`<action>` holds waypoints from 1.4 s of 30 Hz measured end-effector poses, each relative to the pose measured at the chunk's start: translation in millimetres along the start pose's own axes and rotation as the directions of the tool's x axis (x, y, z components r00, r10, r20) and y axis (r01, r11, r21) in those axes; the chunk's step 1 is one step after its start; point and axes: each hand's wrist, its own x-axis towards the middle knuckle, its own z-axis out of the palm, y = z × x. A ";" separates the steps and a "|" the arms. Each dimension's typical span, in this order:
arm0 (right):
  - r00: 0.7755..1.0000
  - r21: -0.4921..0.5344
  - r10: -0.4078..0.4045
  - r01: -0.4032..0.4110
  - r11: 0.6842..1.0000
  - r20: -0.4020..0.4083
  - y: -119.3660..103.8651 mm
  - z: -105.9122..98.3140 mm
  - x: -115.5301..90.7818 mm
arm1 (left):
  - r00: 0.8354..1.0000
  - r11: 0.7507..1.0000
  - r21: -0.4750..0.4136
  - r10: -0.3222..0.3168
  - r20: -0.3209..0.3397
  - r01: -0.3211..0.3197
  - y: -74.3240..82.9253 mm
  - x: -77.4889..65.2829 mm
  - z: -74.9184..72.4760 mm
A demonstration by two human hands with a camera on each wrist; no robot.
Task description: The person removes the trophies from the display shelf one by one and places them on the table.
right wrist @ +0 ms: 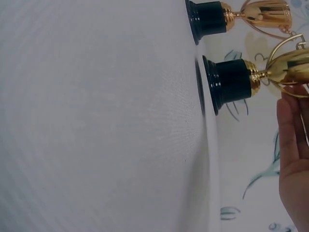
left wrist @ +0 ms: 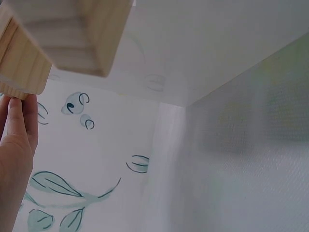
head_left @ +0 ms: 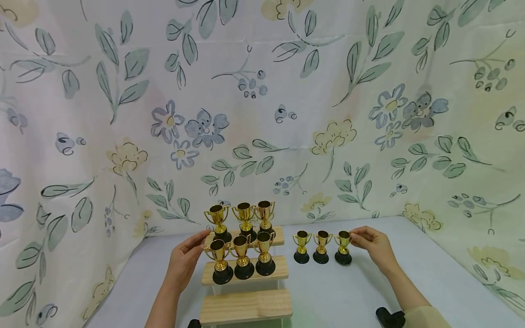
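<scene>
My right hand [head_left: 378,249] pinches the right handle of a small gold trophy cup [head_left: 343,240] with a black base. In the right wrist view that base [right wrist: 234,82] is close over the white tabletop, a dark shadow beside it. Two like trophies [head_left: 301,248] [head_left: 321,248] stand in a row to its left. With fingers extended, my left hand [head_left: 183,260] touches the left end of the top wooden step [head_left: 279,235] of a tiered stand; its fingertips [left wrist: 15,107] meet the wood in the left wrist view. Three gold trophies [head_left: 244,218] stand on that step.
Three more trophies [head_left: 242,255] stand on the middle step [head_left: 281,269]. The lowest step [head_left: 246,306] is bare wood, nearest the front. Floral cloth [head_left: 262,114] hangs behind the white table [head_left: 328,291]. A black object [head_left: 389,317] lies by my right forearm.
</scene>
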 end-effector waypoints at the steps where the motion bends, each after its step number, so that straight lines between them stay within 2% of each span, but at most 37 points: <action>1: 1.000 0.002 0.002 -0.002 1.000 0.001 0.5 -0.1 0.0 | 1.000 1.000 -0.002 0.002 0.002 -0.002 -0.2 0.0 -0.1; 24: 0.996 0.069 0.083 -0.084 0.994 0.018 11.1 -5.1 0.5 | 1.000 1.000 0.005 0.015 0.007 -0.015 0.3 -0.2 0.2; 42: 0.997 0.094 0.069 -0.072 0.993 0.034 16.4 -5.0 0.4 | 1.000 1.000 0.007 0.010 0.009 -0.010 -0.3 -0.3 -0.7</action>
